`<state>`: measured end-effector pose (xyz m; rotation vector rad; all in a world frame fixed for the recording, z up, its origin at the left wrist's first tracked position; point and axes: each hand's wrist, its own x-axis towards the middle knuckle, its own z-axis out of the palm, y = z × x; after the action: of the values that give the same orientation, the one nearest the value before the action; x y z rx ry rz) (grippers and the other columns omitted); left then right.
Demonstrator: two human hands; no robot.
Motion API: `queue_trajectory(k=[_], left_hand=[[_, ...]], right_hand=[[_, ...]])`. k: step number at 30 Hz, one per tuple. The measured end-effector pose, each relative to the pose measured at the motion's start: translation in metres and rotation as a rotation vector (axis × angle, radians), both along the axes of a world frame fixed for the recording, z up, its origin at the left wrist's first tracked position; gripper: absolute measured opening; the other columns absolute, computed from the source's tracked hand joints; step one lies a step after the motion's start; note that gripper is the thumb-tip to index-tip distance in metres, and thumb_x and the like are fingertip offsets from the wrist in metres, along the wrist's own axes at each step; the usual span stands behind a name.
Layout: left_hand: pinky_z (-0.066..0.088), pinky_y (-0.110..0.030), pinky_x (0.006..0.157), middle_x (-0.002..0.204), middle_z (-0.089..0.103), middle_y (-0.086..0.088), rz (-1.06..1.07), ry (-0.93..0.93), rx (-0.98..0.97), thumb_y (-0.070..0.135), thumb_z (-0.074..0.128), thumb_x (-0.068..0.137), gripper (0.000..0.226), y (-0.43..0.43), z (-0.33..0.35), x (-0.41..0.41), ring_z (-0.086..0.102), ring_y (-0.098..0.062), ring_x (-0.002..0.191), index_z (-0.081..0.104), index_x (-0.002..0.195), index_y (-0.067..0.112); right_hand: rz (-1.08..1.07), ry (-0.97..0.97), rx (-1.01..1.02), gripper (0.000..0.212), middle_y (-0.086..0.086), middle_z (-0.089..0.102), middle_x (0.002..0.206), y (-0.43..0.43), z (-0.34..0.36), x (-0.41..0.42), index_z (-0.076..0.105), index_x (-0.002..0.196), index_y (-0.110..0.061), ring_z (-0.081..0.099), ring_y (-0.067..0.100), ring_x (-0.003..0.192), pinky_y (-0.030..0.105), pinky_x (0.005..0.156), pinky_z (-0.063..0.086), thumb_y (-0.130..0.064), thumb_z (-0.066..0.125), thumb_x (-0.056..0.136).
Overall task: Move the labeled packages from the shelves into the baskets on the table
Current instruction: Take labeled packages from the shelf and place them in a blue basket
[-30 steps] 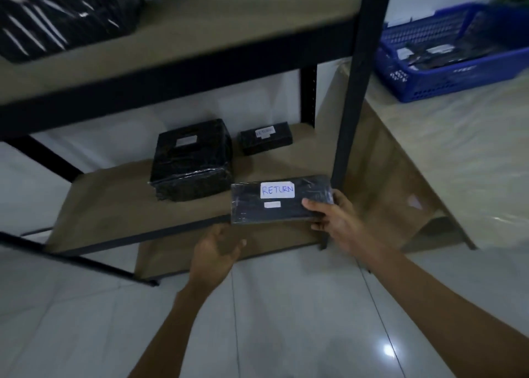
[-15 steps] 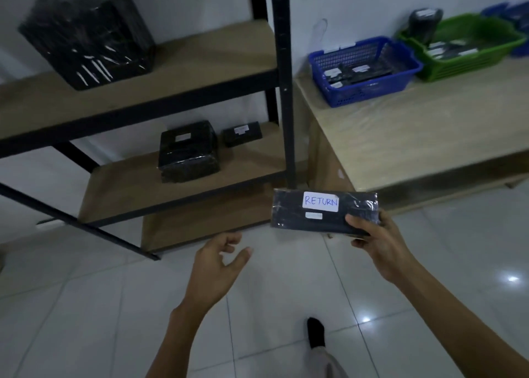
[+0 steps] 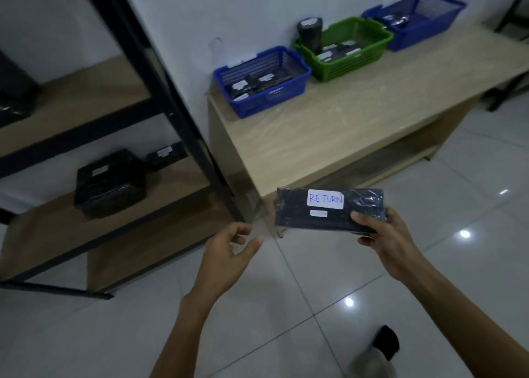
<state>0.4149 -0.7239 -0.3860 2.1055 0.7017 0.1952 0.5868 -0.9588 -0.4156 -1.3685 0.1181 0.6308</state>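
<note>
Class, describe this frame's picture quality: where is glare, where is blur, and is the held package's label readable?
Head view: dim overall, with bright glare spots on the floor tiles; head view, left side: the shelf frame looks blurred and slanted; head view, centre: the package in the right hand reads RETURN clearly.

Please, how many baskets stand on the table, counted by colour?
Blue baskets: 2, the near one and the far one
Green baskets: 1
Total: 3
</note>
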Motion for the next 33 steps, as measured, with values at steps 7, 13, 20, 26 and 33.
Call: queue_trajectory(k=[7, 13, 20, 26, 33], left_hand=[[0.047, -0.018, 0.076, 0.098, 0.065, 0.016, -0.03, 0.044, -0.032, 0.032, 0.071, 0.082, 0.02, -0.086, 0.009, 0.136, 0.059, 0.004, 0.087, 0.064, 0.1, 0.031], [0.045, -0.008, 0.067, 0.091, 0.068, 0.008, -0.034, -0.005, -0.085, 0.026, 0.072, 0.083, 0.021, -0.127, 0.014, 0.252, 0.061, 0.0, 0.077, 0.068, 0.101, 0.017], [0.047, -0.014, 0.066, 0.09, 0.067, 0.01, -0.056, -0.027, -0.051, 0.024, 0.071, 0.083, 0.013, -0.128, -0.005, 0.397, 0.059, 0.001, 0.078, 0.068, 0.095, 0.02], [0.048, -0.013, 0.065, 0.084, 0.069, 0.009, -0.068, -0.034, -0.089, 0.021, 0.071, 0.084, 0.008, -0.122, -0.008, 0.531, 0.06, 0.002, 0.074, 0.068, 0.091, 0.02], [0.047, -0.019, 0.066, 0.089, 0.068, 0.015, -0.126, 0.001, -0.004, 0.031, 0.071, 0.084, 0.013, -0.118, -0.004, 0.67, 0.06, 0.003, 0.076, 0.067, 0.093, 0.023]], right_hand=[[-0.026, 0.017, -0.049, 0.059, 0.006, 0.064, 0.102, -0.08, -0.004, 0.121, 0.051, 0.11, -0.015, 0.06, 0.016, 0.077, 0.03, 0.06, 0.044, -0.019, 0.082, 0.06], [-0.06, 0.008, -0.065, 0.051, 0.006, 0.063, 0.101, -0.119, 0.0, 0.233, 0.05, 0.114, -0.014, 0.06, 0.016, 0.077, 0.03, 0.061, 0.044, -0.013, 0.078, 0.071], [-0.088, -0.004, -0.096, 0.068, 0.007, 0.065, 0.1, -0.125, -0.009, 0.368, 0.05, 0.114, -0.009, 0.062, 0.017, 0.08, 0.031, 0.062, 0.045, -0.028, 0.077, 0.054], [-0.133, 0.002, -0.133, 0.073, 0.006, 0.067, 0.1, -0.132, -0.002, 0.487, 0.052, 0.114, -0.013, 0.063, 0.018, 0.08, 0.031, 0.062, 0.046, -0.034, 0.081, 0.05], [-0.168, -0.029, -0.111, 0.061, 0.001, 0.066, 0.091, -0.13, 0.009, 0.63, 0.052, 0.11, -0.017, 0.062, 0.015, 0.075, 0.03, 0.06, 0.043, -0.028, 0.078, 0.056]])
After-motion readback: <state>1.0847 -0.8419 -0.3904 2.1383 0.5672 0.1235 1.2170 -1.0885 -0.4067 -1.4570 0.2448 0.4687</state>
